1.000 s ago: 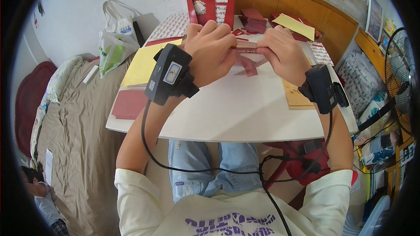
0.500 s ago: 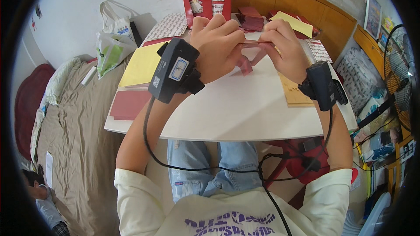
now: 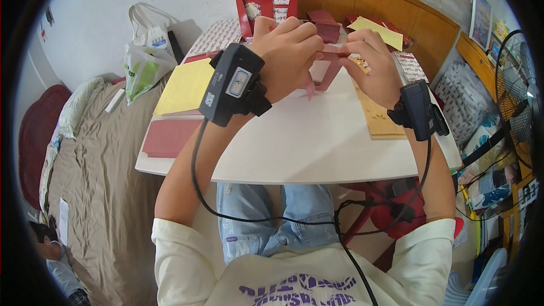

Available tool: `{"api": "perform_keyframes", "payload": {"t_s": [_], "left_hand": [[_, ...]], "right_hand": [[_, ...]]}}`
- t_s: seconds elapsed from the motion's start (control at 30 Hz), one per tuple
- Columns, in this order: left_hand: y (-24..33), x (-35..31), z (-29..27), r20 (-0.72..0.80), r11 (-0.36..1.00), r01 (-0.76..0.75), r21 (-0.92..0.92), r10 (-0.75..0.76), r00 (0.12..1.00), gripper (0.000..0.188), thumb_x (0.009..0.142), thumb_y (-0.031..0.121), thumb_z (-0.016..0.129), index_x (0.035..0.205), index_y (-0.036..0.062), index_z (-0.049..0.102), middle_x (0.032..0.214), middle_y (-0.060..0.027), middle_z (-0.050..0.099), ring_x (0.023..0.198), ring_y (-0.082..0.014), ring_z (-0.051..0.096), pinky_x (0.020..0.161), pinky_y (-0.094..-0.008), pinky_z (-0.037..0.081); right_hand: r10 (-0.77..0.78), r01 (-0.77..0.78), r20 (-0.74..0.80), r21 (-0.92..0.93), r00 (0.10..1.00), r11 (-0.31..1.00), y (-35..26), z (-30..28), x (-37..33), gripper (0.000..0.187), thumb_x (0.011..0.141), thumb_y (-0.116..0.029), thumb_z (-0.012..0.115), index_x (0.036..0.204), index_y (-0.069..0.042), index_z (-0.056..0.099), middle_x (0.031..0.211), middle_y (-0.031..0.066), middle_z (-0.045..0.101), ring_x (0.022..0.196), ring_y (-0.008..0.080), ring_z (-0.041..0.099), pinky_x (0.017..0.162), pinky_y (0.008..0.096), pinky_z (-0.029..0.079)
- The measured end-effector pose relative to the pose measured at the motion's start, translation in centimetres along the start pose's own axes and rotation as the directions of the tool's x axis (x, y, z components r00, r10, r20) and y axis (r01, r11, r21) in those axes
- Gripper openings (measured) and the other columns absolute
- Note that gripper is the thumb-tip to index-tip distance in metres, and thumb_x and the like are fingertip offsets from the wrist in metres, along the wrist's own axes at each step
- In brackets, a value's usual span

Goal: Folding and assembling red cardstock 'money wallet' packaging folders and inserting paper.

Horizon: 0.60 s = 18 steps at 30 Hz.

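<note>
Above the far half of the white table (image 3: 294, 147), a thin dusky-red folded card piece (image 3: 327, 82) hangs between my two hands. It looks like a frame, with an opening in its middle and a pale pink point below. My left hand (image 3: 288, 54) is closed on its left end; the knuckles hide most of those fingertips. At the right end of its upper edge, my right hand (image 3: 371, 68) pinches with thumb and fingers. Tan sheets (image 3: 378, 120) bearing small cut shapes lie under and beside my right hand.
Yellow sheets (image 3: 184, 88) and dark red cards (image 3: 165, 139) lie at the left. At the back stand an open red box (image 3: 266, 3) and a stack of red cards (image 3: 324, 25). Cables (image 3: 255, 218) hang from my wrist devices. A fan (image 3: 515, 96) is on the right.
The card piece has turned, so its frame-like opening shows more. My left hand has shifted slightly right, and my right hand has tilted a little, both keeping their grip.
</note>
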<state>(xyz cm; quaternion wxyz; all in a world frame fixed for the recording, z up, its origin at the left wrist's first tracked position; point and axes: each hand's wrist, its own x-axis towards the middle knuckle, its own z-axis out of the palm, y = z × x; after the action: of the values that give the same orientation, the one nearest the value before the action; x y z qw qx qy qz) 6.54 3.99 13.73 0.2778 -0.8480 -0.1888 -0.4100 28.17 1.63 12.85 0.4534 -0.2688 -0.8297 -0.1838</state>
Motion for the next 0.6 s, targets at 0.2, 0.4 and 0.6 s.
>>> {"api": "perform_keyframes", "payload": {"t_s": [0.2,0.4,0.6], "left_hand": [[-0.6,-1.0,-0.3,-0.034,0.999,-0.02,-0.025,0.02,0.999,0.007,0.081,0.015,0.068,0.087,0.0161,0.063,0.084,0.0044,0.056,0.085,-0.0153,0.053,0.078,-0.0385,0.032],[-0.7,-2.3,-0.9,0.03,0.999,0.041,-0.001,-0.041,0.999,0.006,0.082,0.011,0.063,0.084,0.0151,0.059,0.085,0.0036,0.056,0.084,-0.0165,0.053,0.08,-0.0375,0.032],[-0.8,-2.0,-0.8,-0.008,0.999,-0.038,-0.003,0.038,0.999,0.009,0.08,0.012,0.067,0.086,0.0149,0.061,0.085,0.0045,0.056,0.084,-0.0157,0.054,0.078,-0.037,0.033]], "right_hand": [[0.01,-0.01,-0.004,0.003,1.0,1.0,0.5,-0.1,-0.4,0.017,0.073,0.002,0.071,0.086,-0.004,0.06,0.091,0.0067,0.057,0.088,0.027,0.054,0.076,0.0361,0.045],[0.034,-0.034,-0.01,-0.046,0.999,0.998,-0.9,0.5,0.1,0.016,0.07,0.0,0.068,0.083,-0.007,0.061,0.088,0.0028,0.057,0.086,0.0239,0.054,0.077,0.0363,0.041],[0.013,-0.014,-0.014,-0.121,1.0,0.993,-1.4,1.1,0.4,0.014,0.07,-0.003,0.069,0.08,-0.009,0.062,0.087,-0.0026,0.056,0.085,0.0193,0.054,0.076,0.0358,0.038]]}}
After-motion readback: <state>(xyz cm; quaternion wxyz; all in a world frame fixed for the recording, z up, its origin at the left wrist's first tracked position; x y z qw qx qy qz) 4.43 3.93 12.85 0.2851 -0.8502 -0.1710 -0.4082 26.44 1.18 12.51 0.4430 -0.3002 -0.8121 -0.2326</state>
